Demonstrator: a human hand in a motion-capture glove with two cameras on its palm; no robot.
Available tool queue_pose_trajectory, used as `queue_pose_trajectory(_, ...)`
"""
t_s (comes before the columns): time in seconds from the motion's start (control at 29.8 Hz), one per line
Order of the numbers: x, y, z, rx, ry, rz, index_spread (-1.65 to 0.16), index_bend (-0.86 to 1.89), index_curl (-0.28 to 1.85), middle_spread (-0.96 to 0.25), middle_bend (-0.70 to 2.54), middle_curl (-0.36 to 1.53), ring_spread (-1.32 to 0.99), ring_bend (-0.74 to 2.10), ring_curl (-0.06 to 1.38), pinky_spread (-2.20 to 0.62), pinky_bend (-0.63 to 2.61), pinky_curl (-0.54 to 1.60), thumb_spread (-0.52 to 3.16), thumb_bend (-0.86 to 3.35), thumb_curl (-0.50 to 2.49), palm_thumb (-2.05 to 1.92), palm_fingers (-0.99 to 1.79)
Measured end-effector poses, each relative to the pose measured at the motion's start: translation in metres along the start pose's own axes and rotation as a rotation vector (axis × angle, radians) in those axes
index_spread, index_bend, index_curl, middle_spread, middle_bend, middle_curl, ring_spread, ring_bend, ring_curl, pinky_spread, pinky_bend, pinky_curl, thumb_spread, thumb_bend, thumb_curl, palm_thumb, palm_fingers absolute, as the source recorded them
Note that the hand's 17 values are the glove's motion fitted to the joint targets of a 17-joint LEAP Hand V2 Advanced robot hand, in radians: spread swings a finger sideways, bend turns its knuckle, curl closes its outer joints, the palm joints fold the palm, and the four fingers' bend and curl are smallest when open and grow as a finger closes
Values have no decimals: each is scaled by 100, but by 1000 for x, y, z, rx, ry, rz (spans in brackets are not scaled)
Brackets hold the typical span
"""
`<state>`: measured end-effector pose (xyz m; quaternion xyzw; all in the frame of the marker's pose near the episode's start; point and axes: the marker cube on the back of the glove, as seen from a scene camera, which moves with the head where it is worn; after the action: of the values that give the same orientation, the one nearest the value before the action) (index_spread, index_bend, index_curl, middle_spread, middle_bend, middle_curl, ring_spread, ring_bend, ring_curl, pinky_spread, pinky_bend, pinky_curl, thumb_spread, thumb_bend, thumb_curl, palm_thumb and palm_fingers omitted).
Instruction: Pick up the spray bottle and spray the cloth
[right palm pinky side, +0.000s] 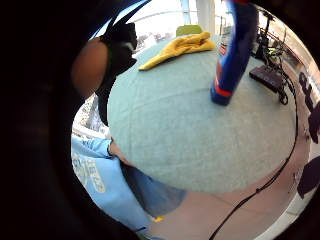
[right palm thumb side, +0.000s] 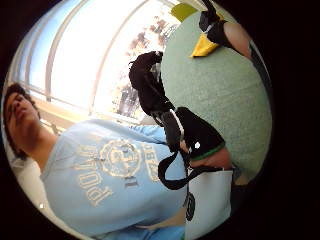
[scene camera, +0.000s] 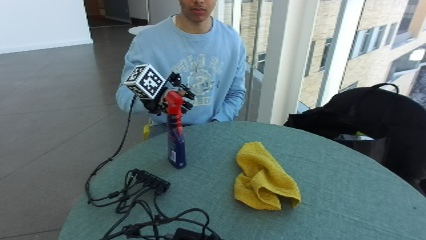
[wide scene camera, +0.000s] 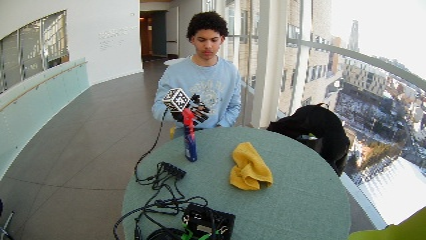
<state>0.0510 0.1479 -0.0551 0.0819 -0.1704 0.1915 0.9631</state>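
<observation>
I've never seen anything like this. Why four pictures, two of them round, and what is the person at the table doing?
No machine here: a person sits at a round green-grey table, wearing a black-gloved right hand that carries small cameras. The two round pictures look out from that palm; the other two come from cameras across the table, one wider. The hand is at the red top of a tall blue plastic spray bottle, which stands on the table; whether the fingers have closed on it is unclear. Beside the bottle lies a crumpled yellow cloth, apart from it. Black cables lie nearer the outside camera.
</observation>
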Motion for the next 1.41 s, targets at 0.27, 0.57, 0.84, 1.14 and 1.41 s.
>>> queue_pose_trajectory(0.27,37,23,-25,124,-152,146,-36,14,32,-8,24,38,-2,21,30,21,19,29,115,0,31,63,71)
queue_pose_trajectory(0.57,73,8,-31,240,-283,203,-37,14,31,-8,23,39,-1,22,32,21,19,31,113,-2,31,62,71)
queue_pose_trajectory(0.84,98,-19,-37,306,-334,286,-37,13,30,-8,25,40,-1,23,32,21,19,31,111,-3,31,62,72)
queue_pose_trajectory(1.14,115,-48,-38,348,-395,283,-37,11,28,-8,25,40,-1,24,34,20,20,32,108,-2,31,64,71)
queue_pose_trajectory(1.41,120,-80,-32,350,-455,283,-38,9,26,-8,26,41,-2,27,35,20,21,34,105,-2,31,65,70)
